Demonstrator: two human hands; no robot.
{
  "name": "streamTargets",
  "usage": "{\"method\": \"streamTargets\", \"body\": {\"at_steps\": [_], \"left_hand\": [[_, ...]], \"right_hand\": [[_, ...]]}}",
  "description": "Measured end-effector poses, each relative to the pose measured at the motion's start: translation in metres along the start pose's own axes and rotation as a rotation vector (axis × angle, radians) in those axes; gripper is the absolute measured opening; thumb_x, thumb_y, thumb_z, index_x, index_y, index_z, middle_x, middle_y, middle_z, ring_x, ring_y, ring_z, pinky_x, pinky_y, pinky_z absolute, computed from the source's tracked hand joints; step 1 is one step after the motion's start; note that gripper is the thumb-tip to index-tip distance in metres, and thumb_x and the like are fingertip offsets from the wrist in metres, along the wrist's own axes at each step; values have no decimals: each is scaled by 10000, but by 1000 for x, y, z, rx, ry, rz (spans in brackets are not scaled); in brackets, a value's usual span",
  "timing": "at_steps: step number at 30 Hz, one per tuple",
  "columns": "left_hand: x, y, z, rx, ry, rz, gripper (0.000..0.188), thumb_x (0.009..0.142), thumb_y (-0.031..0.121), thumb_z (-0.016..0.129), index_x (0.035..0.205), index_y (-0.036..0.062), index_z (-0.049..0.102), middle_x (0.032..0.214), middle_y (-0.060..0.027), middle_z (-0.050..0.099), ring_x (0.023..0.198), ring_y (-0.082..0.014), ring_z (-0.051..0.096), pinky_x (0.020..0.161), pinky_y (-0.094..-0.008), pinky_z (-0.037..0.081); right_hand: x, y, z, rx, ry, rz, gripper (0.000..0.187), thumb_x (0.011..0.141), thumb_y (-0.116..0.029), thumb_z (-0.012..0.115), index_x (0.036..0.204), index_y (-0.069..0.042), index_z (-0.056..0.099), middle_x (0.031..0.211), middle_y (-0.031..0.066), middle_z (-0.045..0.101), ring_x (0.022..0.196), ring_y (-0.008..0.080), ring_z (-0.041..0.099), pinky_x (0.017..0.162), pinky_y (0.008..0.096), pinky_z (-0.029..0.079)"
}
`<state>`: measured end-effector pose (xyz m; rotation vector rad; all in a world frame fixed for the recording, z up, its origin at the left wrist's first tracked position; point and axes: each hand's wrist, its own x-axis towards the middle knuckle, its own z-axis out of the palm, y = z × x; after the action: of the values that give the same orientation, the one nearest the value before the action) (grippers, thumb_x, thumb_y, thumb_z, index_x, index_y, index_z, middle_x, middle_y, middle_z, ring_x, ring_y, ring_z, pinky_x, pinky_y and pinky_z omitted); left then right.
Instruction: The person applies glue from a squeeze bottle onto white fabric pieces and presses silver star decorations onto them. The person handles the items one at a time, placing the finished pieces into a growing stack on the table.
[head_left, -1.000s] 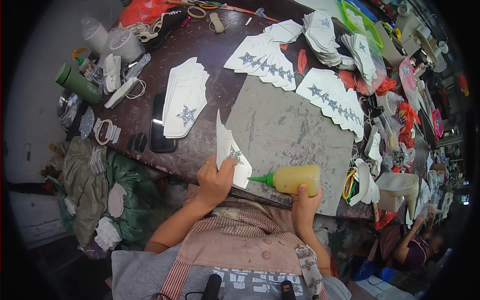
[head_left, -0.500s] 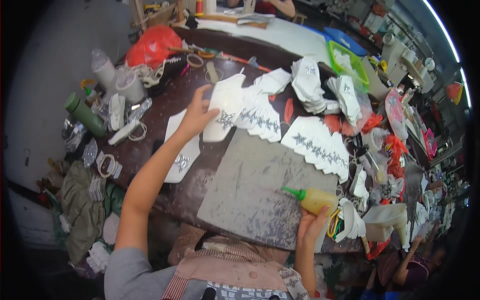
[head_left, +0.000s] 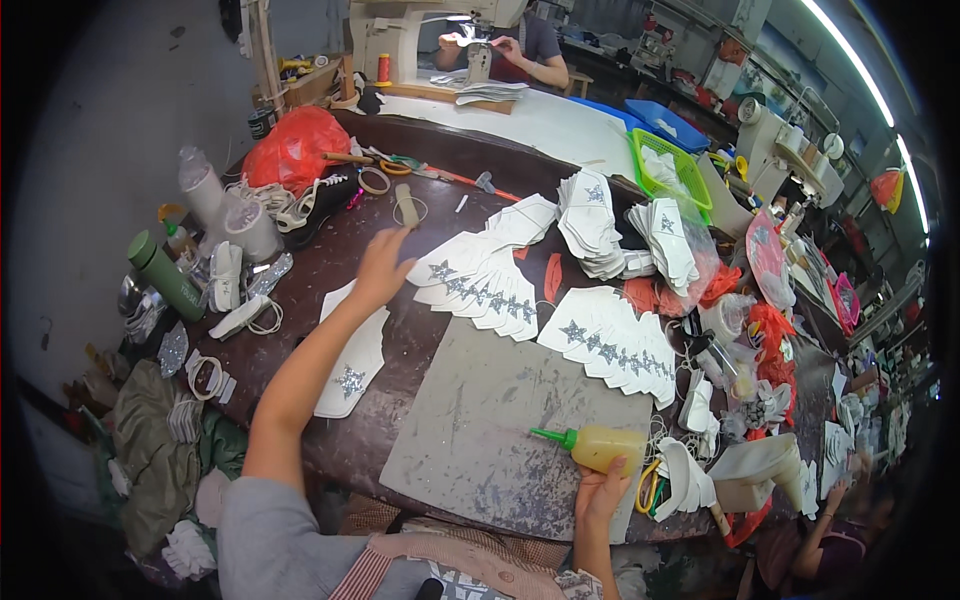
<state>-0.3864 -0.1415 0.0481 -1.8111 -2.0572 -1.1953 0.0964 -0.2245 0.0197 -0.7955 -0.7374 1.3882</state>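
In my right hand (head_left: 602, 490) lies a squeeze bottle (head_left: 612, 447) of yellowish liquid, its green nozzle pointing left over a grey worn board (head_left: 470, 400). My left hand (head_left: 385, 268) is empty, fingers apart, just left of a fan of overlapping white cut pieces (head_left: 485, 250) with silver glitter stars. One separate white starred piece (head_left: 352, 370) lies beside my left forearm, which covers part of it. A second fan of starred white pieces (head_left: 615, 345) rests at the board's right upper edge.
Stacked white pieces (head_left: 590, 225) and a green basket (head_left: 670, 175) stand at the back right. Yellow-handled scissors (head_left: 648, 485) lie near my right hand. A green flask (head_left: 165, 275) and a red plastic bag (head_left: 300, 150) are at the left. Across the table, a person works at a sewing machine (head_left: 385, 40).
My left hand has let go of a starred white piece, which now lies at the left end of the fan. The view has shifted; the right hand still holds the bottle.
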Motion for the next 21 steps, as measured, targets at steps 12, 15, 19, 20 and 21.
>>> {"method": "streamTargets", "body": {"at_steps": [12,15,19,20,21], "left_hand": [[-191,86,-90,639,-59,-321,757,725,332,804,1326,-24,513,1053,-127,546,956,-301,566,739,-391,479],[-196,97,-82,696,9,-345,716,735,314,787,1329,9,530,1122,-114,570,999,-286,560,773,-397,456],[-190,107,-84,649,116,-223,467,797,226,748,1195,44,586,1149,-106,595,1048,-290,553,832,-406,442],[-186,110,-86,609,114,-183,415,807,209,739,1160,46,594,1133,-107,604,1046,-297,556,839,-408,441],[-181,116,-94,394,-31,-259,276,862,90,693,1103,30,573,1075,-119,630,951,-267,618,775,-381,476]], "right_hand": [[-7,2,6,-17,6,17,519,992,-362,582,1312,17,433,1209,175,591,1056,304,652,824,442,603],[-9,2,-1,13,-16,1,509,995,-376,569,1323,-8,448,1236,164,593,1075,286,651,836,418,607],[-6,-1,-3,66,8,26,519,994,-383,565,1342,-18,442,1277,168,579,1116,295,632,886,438,587],[-5,0,-5,77,7,29,520,995,-385,563,1347,-22,441,1286,169,575,1127,297,625,900,445,581],[-4,1,-6,88,9,30,521,996,-387,560,1352,-26,440,1296,169,571,1139,300,618,914,451,574]]}}
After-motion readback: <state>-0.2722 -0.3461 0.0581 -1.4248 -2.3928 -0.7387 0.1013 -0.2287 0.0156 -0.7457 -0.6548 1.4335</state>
